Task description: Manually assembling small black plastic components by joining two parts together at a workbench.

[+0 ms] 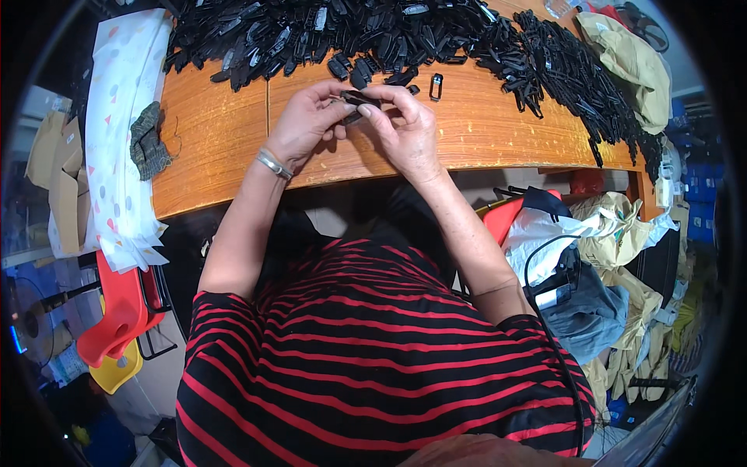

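Over the table's near half, my left hand (315, 117) and my right hand (401, 128) meet at a small black plastic part (359, 98). Thumbs and fingers of both hands pinch it from either side; its exact kind is too small to make out. A large heap of black plastic parts (311, 39) spreads along the far side of the table, just beyond my hands. One black rectangular frame (436, 87) lies apart on the wood, to the right of my right hand.
The wooden table (498, 140) carries a second pile of thin black strips (583, 86) at right. White patterned sheeting (117, 140) and a dark knitted cloth (149, 142) lie at left. A brown paper bag (626, 66) sits far right. Red chairs (120, 311) and more bags stand below.
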A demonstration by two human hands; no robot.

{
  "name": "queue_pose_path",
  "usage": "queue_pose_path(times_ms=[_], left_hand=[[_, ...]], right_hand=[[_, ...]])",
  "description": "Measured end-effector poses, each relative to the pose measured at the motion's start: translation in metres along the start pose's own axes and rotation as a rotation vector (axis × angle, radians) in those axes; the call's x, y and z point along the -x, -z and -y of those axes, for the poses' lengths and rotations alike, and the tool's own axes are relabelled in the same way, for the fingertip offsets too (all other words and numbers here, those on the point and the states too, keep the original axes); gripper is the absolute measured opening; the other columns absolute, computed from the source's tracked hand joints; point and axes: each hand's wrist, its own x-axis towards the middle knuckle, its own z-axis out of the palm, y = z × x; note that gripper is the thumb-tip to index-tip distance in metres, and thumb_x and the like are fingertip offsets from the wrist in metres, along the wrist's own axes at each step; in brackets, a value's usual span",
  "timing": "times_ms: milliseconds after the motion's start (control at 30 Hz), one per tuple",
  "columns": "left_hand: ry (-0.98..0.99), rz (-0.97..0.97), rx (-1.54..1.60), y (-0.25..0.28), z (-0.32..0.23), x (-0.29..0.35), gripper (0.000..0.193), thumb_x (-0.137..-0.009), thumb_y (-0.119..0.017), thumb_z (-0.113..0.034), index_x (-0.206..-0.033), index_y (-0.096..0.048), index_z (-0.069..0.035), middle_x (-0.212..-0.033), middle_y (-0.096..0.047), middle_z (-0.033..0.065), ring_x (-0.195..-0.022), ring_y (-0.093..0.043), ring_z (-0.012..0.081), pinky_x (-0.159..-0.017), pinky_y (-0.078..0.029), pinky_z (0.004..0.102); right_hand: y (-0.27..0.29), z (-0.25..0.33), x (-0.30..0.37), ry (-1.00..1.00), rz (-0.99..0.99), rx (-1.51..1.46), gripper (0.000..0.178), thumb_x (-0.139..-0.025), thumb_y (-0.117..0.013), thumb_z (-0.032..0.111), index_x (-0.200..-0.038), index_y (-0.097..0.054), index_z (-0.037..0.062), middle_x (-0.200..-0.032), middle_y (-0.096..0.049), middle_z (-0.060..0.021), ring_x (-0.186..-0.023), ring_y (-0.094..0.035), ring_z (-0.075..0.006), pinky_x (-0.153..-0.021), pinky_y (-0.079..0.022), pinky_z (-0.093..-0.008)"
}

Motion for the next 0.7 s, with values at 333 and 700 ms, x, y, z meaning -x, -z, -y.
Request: queue_pose_path(times_ms=[333,700], left_hand=[[-0.068,-0.172,0.187,-0.015,0.023,0.014,0.028,-0.087,-0.071,-0.016,-0.111,-0.060,-0.007,-0.079,-0.067,-0.0009,-0.062,-0.057,0.0028,-0.051,-0.039,0.0156],[-0.167,-0.292,0.063,-0.027,0.022,0.016,0.024,-0.087,-0.070,-0.011,-0.108,-0.062,-0.004,-0.074,-0.063,-0.0023,-0.055,-0.052,0.0010,-0.046,-0.038,0.0145]], right_hand=[[-0.011,0.002,0.020,-0.218,-0.078,-0.282,0.024,-0.086,-0.068,0.001,-0.109,-0.061,-0.0006,-0.091,-0.067,-0.0048,-0.077,-0.063,-0.0079,-0.067,-0.054,-0.0223],[-0.003,0.013,0.015,-0.188,-0.072,-0.096,0.022,-0.086,-0.068,0.001,-0.107,-0.061,0.0006,-0.086,-0.063,-0.0024,-0.071,-0.061,-0.0061,-0.060,-0.051,-0.0203]])
